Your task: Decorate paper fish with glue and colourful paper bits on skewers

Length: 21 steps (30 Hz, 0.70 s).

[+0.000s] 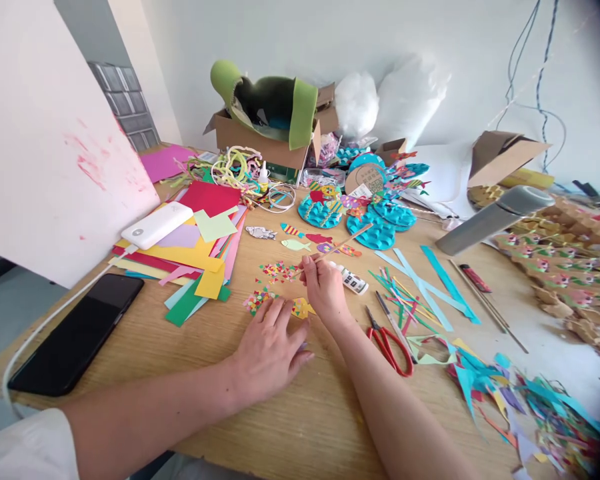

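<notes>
My right hand (323, 287) is closed round a thin wooden stick (347, 241), whose lower end points at a scatter of tiny coloured paper bits (279, 271). Flat on the table, my left hand (271, 340) has its fingers spread at the lower edge of a paper fish covered in coloured bits (259, 301). The fish's yellow tail (303, 307) shows between my two hands. Behind them lie more paper fish, among them a pale green one (295, 245) and a striped one (292, 230). A white glue bottle (355, 281) lies just right of my right hand.
Red-handled scissors (391, 347) and paper strips (405, 300) lie to the right, with a grey bottle (495, 220) beyond. Coloured paper (213, 200), a white power bank (157, 225) and a black phone (80, 333) are on the left. A cardboard box (260, 141) stands behind.
</notes>
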Motion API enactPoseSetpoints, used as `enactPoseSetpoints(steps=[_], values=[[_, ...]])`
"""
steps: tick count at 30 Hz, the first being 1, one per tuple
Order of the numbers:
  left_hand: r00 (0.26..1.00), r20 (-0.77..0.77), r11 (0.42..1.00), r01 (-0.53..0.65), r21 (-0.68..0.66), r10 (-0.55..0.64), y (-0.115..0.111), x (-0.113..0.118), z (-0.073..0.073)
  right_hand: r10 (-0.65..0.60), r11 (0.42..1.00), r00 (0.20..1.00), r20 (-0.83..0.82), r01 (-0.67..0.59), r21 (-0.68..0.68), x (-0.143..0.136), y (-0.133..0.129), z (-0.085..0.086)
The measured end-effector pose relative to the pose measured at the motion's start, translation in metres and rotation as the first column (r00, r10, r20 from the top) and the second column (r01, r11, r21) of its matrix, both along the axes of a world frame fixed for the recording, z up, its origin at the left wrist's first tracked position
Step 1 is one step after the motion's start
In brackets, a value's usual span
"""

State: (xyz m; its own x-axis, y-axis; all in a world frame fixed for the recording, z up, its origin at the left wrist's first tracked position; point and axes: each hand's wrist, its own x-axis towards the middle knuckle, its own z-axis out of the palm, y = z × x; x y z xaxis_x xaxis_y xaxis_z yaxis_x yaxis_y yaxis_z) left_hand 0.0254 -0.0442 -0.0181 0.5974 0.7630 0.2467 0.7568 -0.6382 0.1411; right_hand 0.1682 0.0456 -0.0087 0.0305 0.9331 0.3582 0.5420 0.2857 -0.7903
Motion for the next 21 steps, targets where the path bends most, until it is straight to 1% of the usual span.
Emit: enactPoseSetpoints(steps=[2,5,9,12,18,21], values=[[1.0,-0.004,1.0,0.008,-0.02,-0.008,0.001,0.0,0.0,0.024,1.0,0.998,0.061,-0.024,0.011,-0.002,0.002,-0.004],[1.0,-0.004,0.999,0.004,-0.044,-0.004,0.001,0.001,-0.002,0.054,0.998,0.993,0.108,-0.056,0.021,-0.003,0.005,-0.009],[1.0,-0.019,0.999,-0.011,-0.046,0.01,0.001,0.001,-0.005,0.08,0.997,0.99,0.112,-0.081,0.004,-0.003,0.007,-0.014],[1.0,-0.028,0.999,-0.008,-0.048,0.006,0.001,0.001,-0.006,0.093,0.996,0.99,0.107,-0.094,0.003,-0.001,0.008,-0.014],[0.999,-0.032,0.999,-0.002,-0.055,0.0,0.002,0.0,-0.006,0.024,0.999,0.994,0.109,-0.027,0.034,0.004,0.01,-0.013],[0.999,-0.034,0.998,-0.001,-0.058,-0.001,0.002,0.001,-0.006,0.046,0.998,0.992,0.117,-0.049,0.029,0.004,0.01,-0.014]])
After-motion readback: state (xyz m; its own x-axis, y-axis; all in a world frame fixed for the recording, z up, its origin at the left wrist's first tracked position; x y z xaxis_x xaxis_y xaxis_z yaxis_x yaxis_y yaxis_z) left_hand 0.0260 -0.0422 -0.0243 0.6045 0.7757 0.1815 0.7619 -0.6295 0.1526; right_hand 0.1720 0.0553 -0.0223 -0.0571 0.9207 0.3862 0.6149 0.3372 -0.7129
